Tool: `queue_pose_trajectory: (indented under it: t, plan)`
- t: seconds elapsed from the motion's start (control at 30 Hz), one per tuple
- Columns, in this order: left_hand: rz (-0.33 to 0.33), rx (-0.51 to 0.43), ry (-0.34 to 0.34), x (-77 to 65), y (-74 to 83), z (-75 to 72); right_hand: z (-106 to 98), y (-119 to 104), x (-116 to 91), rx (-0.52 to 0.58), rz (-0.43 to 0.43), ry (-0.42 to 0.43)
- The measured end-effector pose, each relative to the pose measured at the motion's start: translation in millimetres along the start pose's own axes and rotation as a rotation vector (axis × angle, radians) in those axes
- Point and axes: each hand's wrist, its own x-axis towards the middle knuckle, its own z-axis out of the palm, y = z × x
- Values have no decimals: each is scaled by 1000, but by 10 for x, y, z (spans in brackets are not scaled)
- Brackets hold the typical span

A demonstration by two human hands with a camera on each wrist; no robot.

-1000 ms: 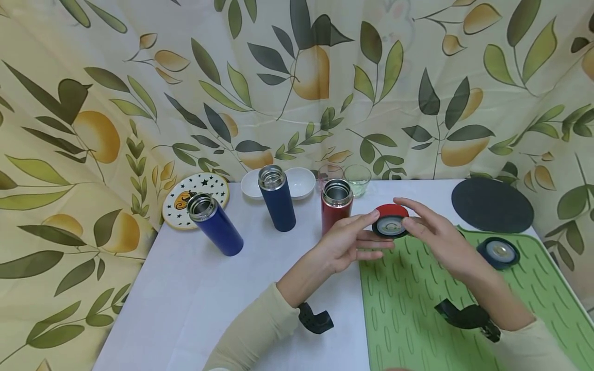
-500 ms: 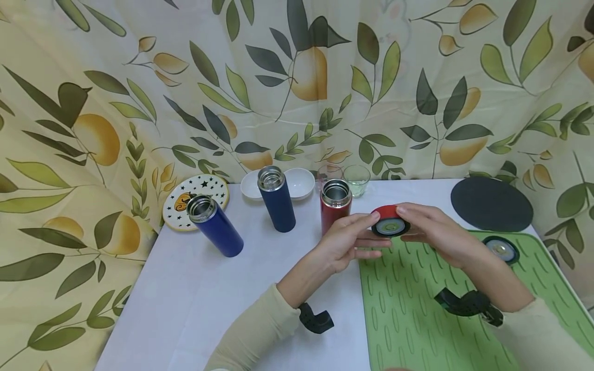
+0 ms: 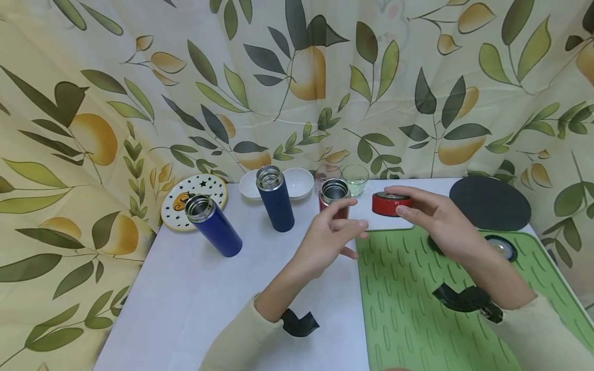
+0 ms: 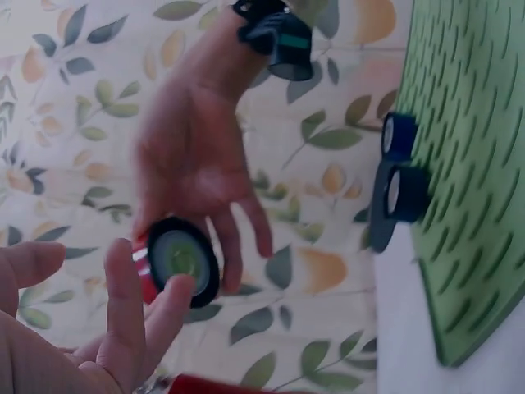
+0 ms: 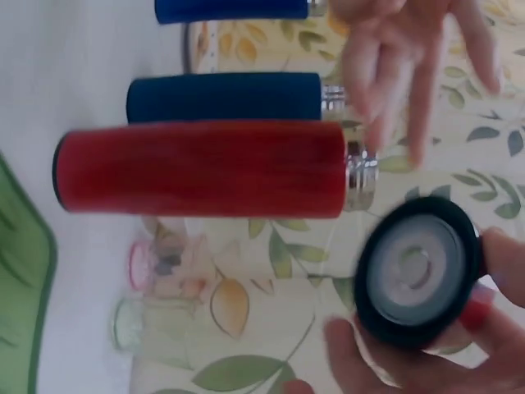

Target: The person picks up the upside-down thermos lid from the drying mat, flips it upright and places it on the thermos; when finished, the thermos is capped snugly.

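My right hand (image 3: 433, 219) pinches a red bottle lid (image 3: 391, 204) by its side, above the green mat's far edge. In the right wrist view, the dark sealing ring and pale underside of this lid (image 5: 416, 271) face the camera. My left hand (image 3: 325, 234) holds nothing; its fingers are loosely bent. It overlaps the body of an uncapped red bottle (image 3: 335, 193) in the head view. That red bottle (image 5: 205, 168) stands with its steel neck bare. To its left are an uncapped navy bottle (image 3: 277, 206) and an uncapped bright blue bottle (image 3: 218, 229).
Two dark lids lie on the green mat (image 3: 399, 299), one of them a navy lid (image 3: 503, 246). A black round mat (image 3: 490, 203) is at the back right. White bowls (image 3: 299, 183), a clear glass (image 3: 355, 180) and a star-patterned round board (image 3: 199, 188) line the back.
My left hand has let go of the red lid and moved slightly left, towards the red bottle. My right hand now holds the lid alone, raised a little, with its red side facing the head camera.
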Motion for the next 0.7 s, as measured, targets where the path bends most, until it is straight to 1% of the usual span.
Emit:
queue_pose_trajectory:
  t: [0.07,0.1,0.17,0.23,0.27,0.3,0.33,0.4,0.5,0.57,0.63,0.7]
  plan:
    - [88,68,39,-77,39,-91,9,-10,34,-20,-34,69]
    - [138,105,76,-102,39,-141,19,-8,58,-18,-55,93]
    - [245,199,178,-124,2,-244,49,2,118,15,-93,130]
    - [333,288,295,-103,-82,-344,90,7,184,47,-146,155]
    - [369,320,342,-78,-141,-391,116,2,218,61,-166,163]
    - [388,345,382,-47,-204,-431,144,-8,253,80,-189,165]
    - [395,363,410,-12,-270,-467,177,-25,286,93,-208,165]
    - [370,346,424,63,-409,-525,249,-72,352,99,-250,160]
    - [282,308,412,172,-605,-574,369,-174,437,99,-296,133]
    - [240,283,389,240,-713,-594,442,-241,485,80,-310,118]
    - [224,278,372,293,-794,-601,503,-290,523,65,-317,101]
    - [238,277,362,334,-852,-599,551,-310,557,44,-325,93]
